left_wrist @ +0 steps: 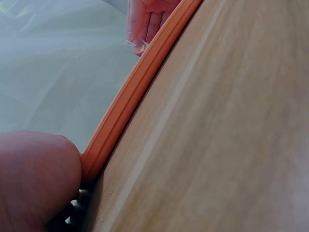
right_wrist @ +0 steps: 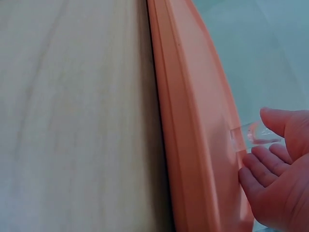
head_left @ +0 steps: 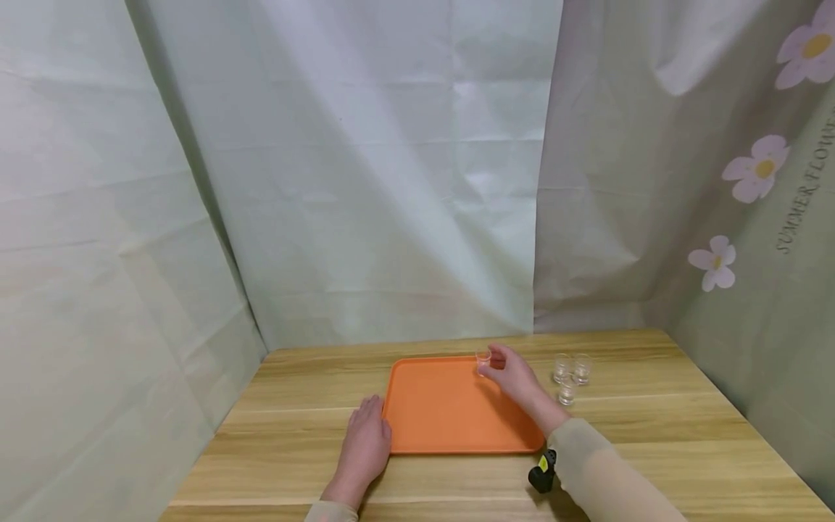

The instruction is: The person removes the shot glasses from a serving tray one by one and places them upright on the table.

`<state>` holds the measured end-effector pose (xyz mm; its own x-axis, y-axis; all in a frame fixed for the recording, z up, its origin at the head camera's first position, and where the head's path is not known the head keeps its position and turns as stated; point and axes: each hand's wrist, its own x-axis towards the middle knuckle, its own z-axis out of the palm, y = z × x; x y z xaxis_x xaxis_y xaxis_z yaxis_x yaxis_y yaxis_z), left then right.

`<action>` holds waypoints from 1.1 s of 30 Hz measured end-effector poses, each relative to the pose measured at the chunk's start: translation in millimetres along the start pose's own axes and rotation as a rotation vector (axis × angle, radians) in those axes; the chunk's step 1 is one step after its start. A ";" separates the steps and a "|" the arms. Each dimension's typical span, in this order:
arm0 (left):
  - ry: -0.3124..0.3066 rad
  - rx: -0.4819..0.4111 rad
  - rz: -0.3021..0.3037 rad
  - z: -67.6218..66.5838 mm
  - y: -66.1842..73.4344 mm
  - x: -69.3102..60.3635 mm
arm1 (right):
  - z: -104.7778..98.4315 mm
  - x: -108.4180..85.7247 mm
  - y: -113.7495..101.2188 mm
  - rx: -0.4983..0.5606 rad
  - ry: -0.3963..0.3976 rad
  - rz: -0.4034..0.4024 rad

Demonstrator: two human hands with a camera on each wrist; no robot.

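An orange tray (head_left: 443, 413) lies flat on the wooden table. Along its left edge rests my left hand (head_left: 365, 442), fingers extended forward and the thumb side touching the rim. Over the tray's far right part, my right hand (head_left: 518, 380) holds a small clear shot glass (head_left: 483, 361) between thumb and fingers. In the right wrist view the glass (right_wrist: 260, 133) shows between the thumb and the fingertips. Whether its base touches the tray is hard to tell.
To the right of the tray, three more clear shot glasses (head_left: 567, 392) stand close together on the table (head_left: 665, 435). A black device (head_left: 543, 475) is at the right wrist. Pale curtains (head_left: 391, 181) hang behind and at both sides.
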<state>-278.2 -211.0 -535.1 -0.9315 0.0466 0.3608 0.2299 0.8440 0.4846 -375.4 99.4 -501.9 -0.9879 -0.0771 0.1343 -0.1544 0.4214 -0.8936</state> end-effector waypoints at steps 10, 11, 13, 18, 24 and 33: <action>-0.007 0.026 -0.004 0.2 -0.4 1.4 | 1.5 3.5 1.3 -0.009 0.004 0.008; -0.007 0.026 -0.007 0.3 -0.3 1.3 | 1.7 3.3 1.0 -0.008 0.003 0.013; -0.014 0.027 -0.015 0.0 0.4 1.4 | 1.9 3.2 1.0 -0.015 0.004 0.015; -0.045 0.027 -0.033 -2.6 2.8 2.2 | 2.5 3.5 -0.8 -0.030 0.013 0.014; -0.032 0.026 -0.015 -3.0 3.0 1.4 | 3.7 4.7 -1.2 -0.043 0.019 -0.010; -0.031 0.034 -0.012 -1.0 0.7 2.2 | 4.2 4.0 2.6 -0.044 0.027 -0.003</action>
<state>-279.9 -210.8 -533.2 -0.9425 0.0527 0.3300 0.2097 0.8623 0.4610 -379.7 96.4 -505.5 -0.9874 -0.0537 0.1491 -0.1570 0.4603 -0.8738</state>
